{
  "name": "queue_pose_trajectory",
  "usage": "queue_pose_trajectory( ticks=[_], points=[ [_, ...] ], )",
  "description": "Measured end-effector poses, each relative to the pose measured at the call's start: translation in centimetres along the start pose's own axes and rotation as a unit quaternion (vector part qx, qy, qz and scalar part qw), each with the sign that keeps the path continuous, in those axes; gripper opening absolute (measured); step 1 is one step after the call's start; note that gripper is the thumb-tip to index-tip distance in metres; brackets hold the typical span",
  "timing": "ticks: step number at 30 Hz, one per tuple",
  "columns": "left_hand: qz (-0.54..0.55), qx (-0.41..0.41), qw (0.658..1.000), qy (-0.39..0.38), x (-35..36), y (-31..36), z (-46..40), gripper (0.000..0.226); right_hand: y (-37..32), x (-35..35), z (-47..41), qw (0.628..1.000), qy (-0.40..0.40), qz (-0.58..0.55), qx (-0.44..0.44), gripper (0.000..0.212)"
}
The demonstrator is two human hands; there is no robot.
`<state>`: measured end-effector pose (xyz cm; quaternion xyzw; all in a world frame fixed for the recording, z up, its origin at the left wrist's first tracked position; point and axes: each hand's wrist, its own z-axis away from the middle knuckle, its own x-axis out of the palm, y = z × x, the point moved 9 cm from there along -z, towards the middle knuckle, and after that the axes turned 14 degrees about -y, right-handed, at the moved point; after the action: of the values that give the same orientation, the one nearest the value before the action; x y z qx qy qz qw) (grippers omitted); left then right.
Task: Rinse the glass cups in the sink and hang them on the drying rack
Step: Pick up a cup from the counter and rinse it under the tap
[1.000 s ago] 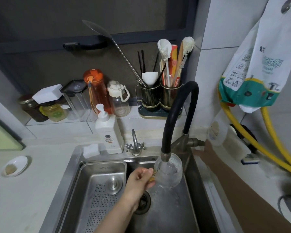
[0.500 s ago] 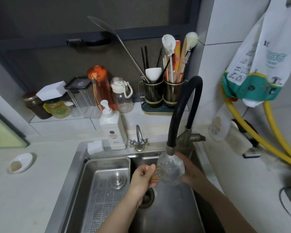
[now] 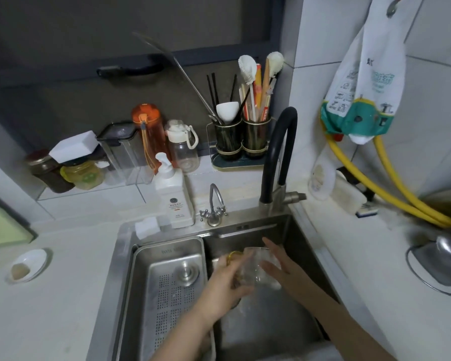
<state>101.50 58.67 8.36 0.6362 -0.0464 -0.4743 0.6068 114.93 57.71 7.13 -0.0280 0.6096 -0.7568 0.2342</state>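
From the head view, the left hand (image 3: 223,284) is gripping the glass cup (image 3: 258,267) low over the sink (image 3: 248,227), while the right hand (image 3: 279,267) is resting straight fingers on its right side. I reckon wet glass could be slipping here and striking the steel basin or the black faucet (image 3: 279,149) just beyond.

Pale worktop (image 3: 63,295) wraps round corner. White tiled wall (image 3: 432,32) on right, printed plastic bag (image 3: 362,82) hanging on it, yellow hoses (image 3: 391,188) looping below. Dark window (image 3: 89,35) behind, black handle (image 3: 130,70) on frame. Tiled ledge (image 3: 115,191) beneath window, crowded with jars and bottles. Light dim, even.
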Motion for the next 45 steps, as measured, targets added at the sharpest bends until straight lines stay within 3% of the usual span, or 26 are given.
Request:
queue_pose_trajectory(
  ticks=[8,12,15,18,21,24,28,31,33,35,38,42,44,45],
  points=[
    [0.168,-0.013,0.984,0.059,-1.9,-0.3,1.1,0.052,-1.7,0.9,2.5,0.999,0.014,0.039,-0.029,0.062],
    [0.217,-0.058,0.969,0.105,-2.7,0.2,1.5,0.033,-2.9,0.5,3.5,0.993,0.111,0.033,-0.033,0.053],
    [0.348,-0.083,0.924,0.133,-2.6,-0.5,1.9,0.032,-3.2,0.0,4.4,0.982,0.186,-0.009,-0.028,0.060],
    [0.428,-0.077,0.894,0.105,-1.8,0.0,2.2,0.030,-5.1,0.1,5.1,0.972,0.227,-0.033,-0.052,0.039],
    [0.474,-0.069,0.876,0.059,-0.5,0.7,2.4,0.041,-6.2,1.0,5.2,0.967,0.238,-0.053,-0.071,0.044],
    [0.449,-0.111,0.886,0.040,0.5,0.5,3.2,0.051,-5.2,1.8,5.3,0.962,0.237,-0.115,-0.069,0.056],
    [0.209,-0.145,0.963,0.091,-1.3,0.1,4.9,0.037,-3.0,2.7,6.0,0.956,0.237,-0.165,-0.043,0.061],
    [0.093,-0.145,0.981,0.090,-1.4,0.2,5.2,0.041,-2.0,2.7,6.4,0.959,0.221,-0.173,-0.041,0.040],
    [0.101,-0.132,0.982,0.086,-0.9,0.4,5.2,0.014,-2.3,2.7,6.8,0.965,0.204,-0.162,-0.042,0.025],
    [0.174,-0.109,0.975,0.085,-0.1,0.8,5.1,0.043,-2.3,2.3,7.1,0.969,0.186,-0.158,-0.045,0.027],
    [0.276,-0.070,0.954,0.093,0.9,2.4,5.5,0.045,-3.1,1.5,7.8,0.976,0.161,-0.139,-0.051,0.035],
    [0.324,-0.085,0.930,0.153,2.4,2.2,6.1,0.051,-3.9,0.6,8.5,0.980,0.137,-0.123,-0.081,0.017],
    [0.338,-0.085,0.922,0.166,3.4,2.5,6.2,0.057,-3.7,0.9,8.8,0.979,0.133,-0.131,-0.079,0.035],
    [0.347,-0.085,0.918,0.170,3.8,2.7,6.3,0.063,-3.2,0.9,8.9,0.978,0.137,-0.140,-0.073,0.029]
  ],
)
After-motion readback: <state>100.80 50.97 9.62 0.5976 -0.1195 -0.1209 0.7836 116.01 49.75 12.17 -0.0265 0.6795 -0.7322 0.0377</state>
